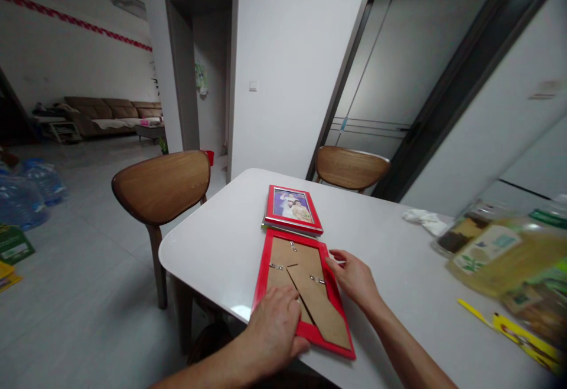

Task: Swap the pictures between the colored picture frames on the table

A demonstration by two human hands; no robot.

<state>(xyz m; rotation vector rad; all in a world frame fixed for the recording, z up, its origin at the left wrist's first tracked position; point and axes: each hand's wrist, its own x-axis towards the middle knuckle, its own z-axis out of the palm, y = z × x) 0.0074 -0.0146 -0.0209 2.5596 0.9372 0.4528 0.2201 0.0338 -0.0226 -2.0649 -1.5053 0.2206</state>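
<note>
A red picture frame [339, 309] lies face down on the white table, its brown backing board, stand flap and metal clips showing. My left hand [277, 324] rests over its lower left part, fingers bent on the backing and the thumb near the bottom edge. At the upper right edge, my right hand [352, 274] has its fingers curled against the red border. Just beyond lies another red frame [295, 206], face up with a photo in it, apparently on top of something thin.
On the white table [204, 247], a white cloth [425, 221], a large bottle of yellow liquid [491, 253], a clear container [465, 226] and a yellow item [525, 339] stand or lie at the right. Wooden chairs [163, 188] flank the far and left sides.
</note>
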